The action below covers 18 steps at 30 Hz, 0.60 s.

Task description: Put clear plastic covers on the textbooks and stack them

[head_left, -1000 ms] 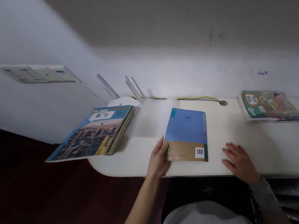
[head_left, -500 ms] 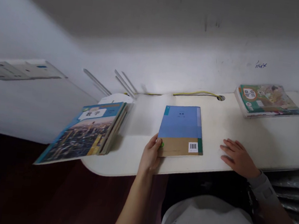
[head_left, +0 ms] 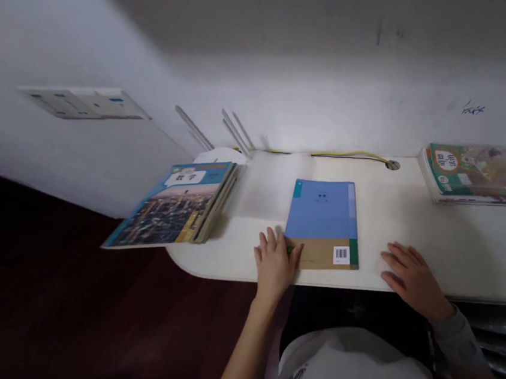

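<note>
Nearest, a pale shirt (head_left: 351,369) lies below the front edge of the white tabletop (head_left: 237,254), with a dark red floor (head_left: 130,321) to the left. Left hand (head_left: 275,270): palm down at the front edge, fingers spread beside the book, thumb lying over the book's near left corner; no firm pinch shows. Right hand (head_left: 415,279): palm down near the front edge, to the right of the book and apart from it, fingers loosely parted and holding nothing; a grey cuff (head_left: 457,331) covers the wrist. Whether this palm presses on the surface cannot be told. Blue book (head_left: 322,218): closed and flat, between the two hands, its near side close to the front edge; a brown band crosses its near part, with a barcode (head_left: 341,255) by the near right corner. Farther left, a stack of books (head_left: 174,205), city picture uppermost, juts out beyond the left edge. To the right, a pile of books (head_left: 476,171) with a green cover lies by the back edge. Behind the stack, toward the back left corner, stands a white router (head_left: 220,155) with upright rods. A yellow cable (head_left: 351,154) follows the back edge to a round hole (head_left: 393,165). Farthest, the wall (head_left: 333,113) bears handwriting (head_left: 473,109) and, at left, a switch plate (head_left: 85,104)
</note>
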Motion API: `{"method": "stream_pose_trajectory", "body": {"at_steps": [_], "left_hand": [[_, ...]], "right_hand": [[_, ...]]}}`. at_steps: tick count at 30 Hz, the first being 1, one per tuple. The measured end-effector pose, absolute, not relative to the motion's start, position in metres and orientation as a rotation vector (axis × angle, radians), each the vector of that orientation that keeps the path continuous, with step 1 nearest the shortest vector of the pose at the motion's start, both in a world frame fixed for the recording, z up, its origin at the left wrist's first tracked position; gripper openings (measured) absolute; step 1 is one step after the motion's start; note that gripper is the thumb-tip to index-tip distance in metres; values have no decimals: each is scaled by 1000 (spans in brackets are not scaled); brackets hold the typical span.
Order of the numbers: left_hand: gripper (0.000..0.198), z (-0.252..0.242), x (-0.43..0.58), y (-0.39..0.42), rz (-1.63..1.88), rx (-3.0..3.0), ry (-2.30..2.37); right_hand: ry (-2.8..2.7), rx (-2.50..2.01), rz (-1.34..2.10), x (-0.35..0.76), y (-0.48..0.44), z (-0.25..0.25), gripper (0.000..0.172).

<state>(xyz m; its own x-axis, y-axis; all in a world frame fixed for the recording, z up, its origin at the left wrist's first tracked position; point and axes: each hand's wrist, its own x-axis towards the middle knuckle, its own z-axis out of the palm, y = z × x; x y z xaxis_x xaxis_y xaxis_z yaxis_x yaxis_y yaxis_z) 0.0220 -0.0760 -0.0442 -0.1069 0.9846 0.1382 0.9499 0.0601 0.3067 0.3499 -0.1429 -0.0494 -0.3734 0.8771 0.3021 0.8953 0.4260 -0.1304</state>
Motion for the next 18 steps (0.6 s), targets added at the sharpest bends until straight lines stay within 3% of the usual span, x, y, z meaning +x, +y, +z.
{"method": "stream_pose_trajectory", "body": {"at_steps": [10,18], "left_hand": [[51,-41,34,-82,391,2163,2340],[20,-20,32,-83,932,2057,2246]], "right_hand": [[-2367,-1487,-176,350,-144,-58,37],[-2374,-1492,-183,349,-144,-57,37]]}}
